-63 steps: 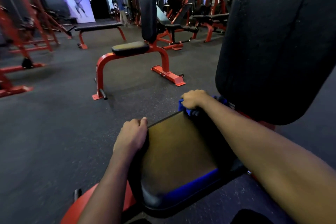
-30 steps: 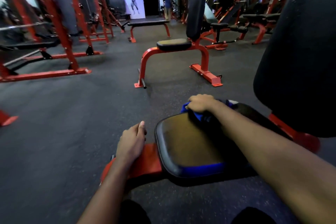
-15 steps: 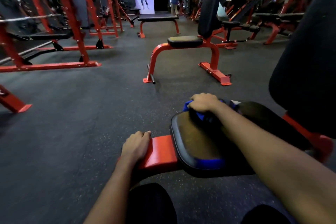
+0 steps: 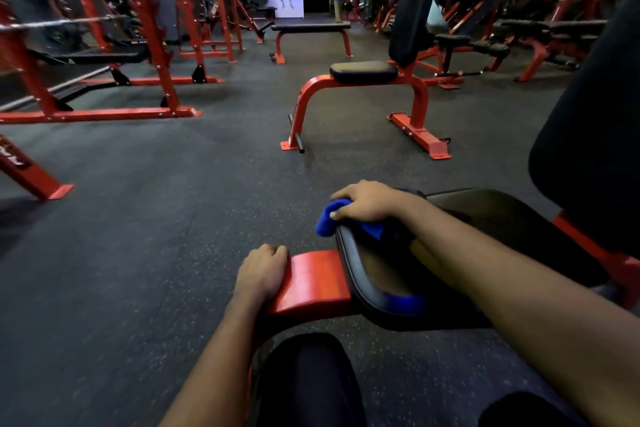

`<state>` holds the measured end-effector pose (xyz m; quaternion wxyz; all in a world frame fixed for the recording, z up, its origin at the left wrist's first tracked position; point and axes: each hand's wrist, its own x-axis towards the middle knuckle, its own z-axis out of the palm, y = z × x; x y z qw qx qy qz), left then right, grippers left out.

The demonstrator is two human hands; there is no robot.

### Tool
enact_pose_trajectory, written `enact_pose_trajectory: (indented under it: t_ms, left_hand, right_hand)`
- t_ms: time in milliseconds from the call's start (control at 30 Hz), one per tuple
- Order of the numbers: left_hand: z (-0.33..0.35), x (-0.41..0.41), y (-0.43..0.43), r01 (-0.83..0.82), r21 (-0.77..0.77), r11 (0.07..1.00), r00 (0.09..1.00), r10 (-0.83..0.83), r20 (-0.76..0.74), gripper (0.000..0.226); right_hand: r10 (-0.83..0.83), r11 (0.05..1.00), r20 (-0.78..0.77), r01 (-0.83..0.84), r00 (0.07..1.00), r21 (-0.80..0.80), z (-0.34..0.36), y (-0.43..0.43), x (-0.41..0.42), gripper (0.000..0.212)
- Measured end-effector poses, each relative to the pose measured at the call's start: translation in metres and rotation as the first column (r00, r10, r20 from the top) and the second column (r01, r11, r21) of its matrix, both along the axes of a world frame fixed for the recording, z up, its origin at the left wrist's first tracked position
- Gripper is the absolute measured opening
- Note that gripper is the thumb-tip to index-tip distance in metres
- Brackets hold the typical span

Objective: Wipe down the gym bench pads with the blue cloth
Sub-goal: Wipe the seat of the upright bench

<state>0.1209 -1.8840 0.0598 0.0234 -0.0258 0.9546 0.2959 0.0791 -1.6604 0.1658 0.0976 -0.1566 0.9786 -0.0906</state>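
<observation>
Blue cloth (image 4: 326,219) mostly hidden under R hand (image 4: 367,201); L hand (image 4: 261,270) grips frame (image 4: 313,282).

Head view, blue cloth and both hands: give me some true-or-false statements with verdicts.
1. The right hand grips the blue cloth at the edge of the seat pad. True.
2. The left hand lies on the seat pad. False: it holds the red frame beside the pad.
3. The cloth lies against the backrest. False: it is at the seat pad's other end, apart from the backrest pad.
4. A second bench stands across the floor. True.
</observation>
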Motion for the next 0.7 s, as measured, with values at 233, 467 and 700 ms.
enact_pose_trajectory:
  t_ms: [233, 467, 700]
  left_hand:
    - [-0.005, -0.004, -0.003, 0.024, 0.018, 1.000, 1.000, -0.024, 0.009, 0.036]
    - [-0.003, 0.000, -0.001, 0.024, -0.005, 1.000, 1.000, -0.024, -0.015, 0.035]
    - [-0.001, 0.002, 0.001, -0.005, 0.005, 1.000, 1.000, 0.006, -0.013, 0.039]
  right_hand:
    - [0.526, 0.850, -0.167, -0.520, 0.834, 0.080, -0.009, -0.013, 0.063, 0.024]
    - [0.343, 0.939, -0.121, -0.343, 0.932, 0.023, -0.004, -0.011, 0.043, 0.043]
    - [0.588, 0.805, -0.219, -0.588, 0.778, 0.074, -0.012, -0.012, 0.126, 0.017]
